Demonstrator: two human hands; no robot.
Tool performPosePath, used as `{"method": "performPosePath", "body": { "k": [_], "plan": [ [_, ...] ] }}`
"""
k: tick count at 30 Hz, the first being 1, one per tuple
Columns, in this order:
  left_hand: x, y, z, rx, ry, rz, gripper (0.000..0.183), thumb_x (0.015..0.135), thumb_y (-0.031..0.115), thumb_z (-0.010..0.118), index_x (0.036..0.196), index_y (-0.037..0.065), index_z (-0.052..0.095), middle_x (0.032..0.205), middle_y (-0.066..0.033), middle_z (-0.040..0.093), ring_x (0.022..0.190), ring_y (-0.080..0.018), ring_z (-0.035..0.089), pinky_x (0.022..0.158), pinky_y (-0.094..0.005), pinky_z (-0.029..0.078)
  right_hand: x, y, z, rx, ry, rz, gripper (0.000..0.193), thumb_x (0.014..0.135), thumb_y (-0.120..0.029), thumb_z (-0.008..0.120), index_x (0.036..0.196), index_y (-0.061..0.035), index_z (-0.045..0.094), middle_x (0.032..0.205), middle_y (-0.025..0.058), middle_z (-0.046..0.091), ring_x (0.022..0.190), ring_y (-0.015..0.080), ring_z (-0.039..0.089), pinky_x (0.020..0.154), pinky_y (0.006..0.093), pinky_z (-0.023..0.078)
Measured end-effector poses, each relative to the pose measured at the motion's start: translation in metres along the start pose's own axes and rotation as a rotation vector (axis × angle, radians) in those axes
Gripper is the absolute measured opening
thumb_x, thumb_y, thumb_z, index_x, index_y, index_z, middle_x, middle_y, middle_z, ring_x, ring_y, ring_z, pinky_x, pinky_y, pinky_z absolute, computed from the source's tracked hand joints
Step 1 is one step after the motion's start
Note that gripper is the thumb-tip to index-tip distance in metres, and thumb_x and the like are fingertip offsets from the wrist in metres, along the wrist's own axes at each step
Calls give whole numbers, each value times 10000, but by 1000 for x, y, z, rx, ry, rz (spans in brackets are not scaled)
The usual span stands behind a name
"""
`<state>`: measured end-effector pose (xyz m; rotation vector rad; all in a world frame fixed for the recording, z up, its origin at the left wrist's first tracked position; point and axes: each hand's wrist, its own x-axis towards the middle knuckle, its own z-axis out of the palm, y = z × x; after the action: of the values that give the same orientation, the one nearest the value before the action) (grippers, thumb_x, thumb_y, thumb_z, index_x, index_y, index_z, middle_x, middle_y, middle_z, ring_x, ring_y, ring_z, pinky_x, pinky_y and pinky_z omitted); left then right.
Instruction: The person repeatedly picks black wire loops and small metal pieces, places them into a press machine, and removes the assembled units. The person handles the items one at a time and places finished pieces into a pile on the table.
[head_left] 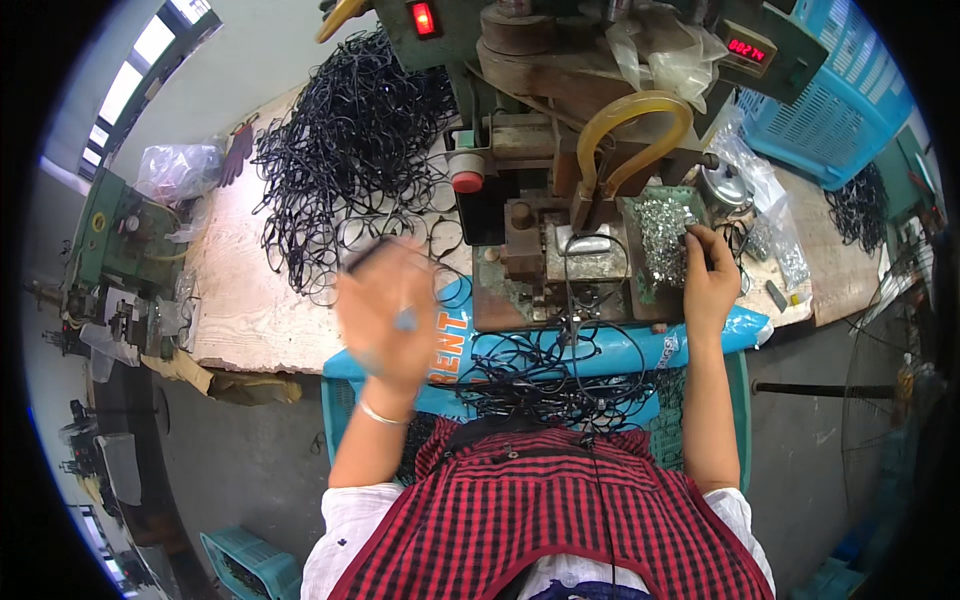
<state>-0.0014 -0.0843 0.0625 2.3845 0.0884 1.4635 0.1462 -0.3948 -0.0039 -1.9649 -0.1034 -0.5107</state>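
Left hand (390, 315): raised by the strap pile (350, 130), blurred; cannot tell if its fingers grip the dark strip (370, 255) near their tips.
Right hand (710, 275): thumb and forefinger close together at the right side of the tray (648, 297); cannot tell if a bit is between them.
Left bag (180, 170): clear plastic, crumpled, contents unclear.
Floor basket (225, 542): teal, dark contents too small to make out.
Strap pile: black loops heaped loose on the table (250, 330).
Lap crate (740, 400): green, below the table edge; a blue bag (640, 350) lies across it, with black straps (560, 380) on top.
Tray: green, just right of the press (520, 240), holding many silvery bits (660, 235).
Bowl (727, 183): metal, beside the tray's far end.
Right bag (790, 255): clear plastic, greyish contents showing through.
Blue basket (830, 120): slatted, tilted, at the back right.
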Motion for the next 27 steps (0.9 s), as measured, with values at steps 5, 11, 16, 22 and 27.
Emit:
{"method": "performPosePath", "body": {
  "k": [5, 11, 16, 22, 27],
  "plan": [
    [24, -54, 14, 152, -512, 29, 207, 765, 57, 765, 969, 74, 737, 1243, -103, 659, 1116, -332, 571, 968, -449, 458, 5, -2, 10, -42, -34, -59, 173, 897, -80, 732, 1055, -14, 757, 1008, 131, 759, 947, 233, 717, 885, 332, 534],
    [-60, -121, 45, 212, -717, -95, 251, 742, 65, 721, 993, 68, 726, 1369, -180, 617, 1218, -437, 547, 1057, -497, 456, -9, -8, -5, -197, -2, -133, 113, 869, -29, 731, 980, -14, 749, 932, 64, 721, 918, 185, 670, 823, 327, 512],
    [-35, -122, 20, 145, -363, -102, 126, 882, 106, 747, 990, 44, 733, 1221, -127, 712, 1056, -325, 646, 965, -430, 487, -14, -42, -32, -22, -133, -59, 128, 838, -10, 711, 954, -30, 760, 937, 80, 721, 938, 213, 674, 894, 324, 508],
    [-25, -115, 34, -507, -107, -769, 167, 1026, 143, 656, 927, 53, 556, 856, 2, 618, 688, -47, 516, 647, -204, 449, 4, -119, 25, 441, -363, 21, 386, 793, -11, 720, 1171, 1, 641, 951, 53, 701, 913, 129, 657, 867, 291, 511],
    [-14, -65, 37, -847, -31, -832, 72, 1037, 64, 601, 1043, 32, 538, 944, -63, 657, 859, -140, 669, 799, -279, 569, -7, -118, 41, 530, -319, 105, 449, 802, 9, 714, 1230, 25, 578, 914, 49, 680, 895, 107, 637, 865, 271, 494]
  ]
}}
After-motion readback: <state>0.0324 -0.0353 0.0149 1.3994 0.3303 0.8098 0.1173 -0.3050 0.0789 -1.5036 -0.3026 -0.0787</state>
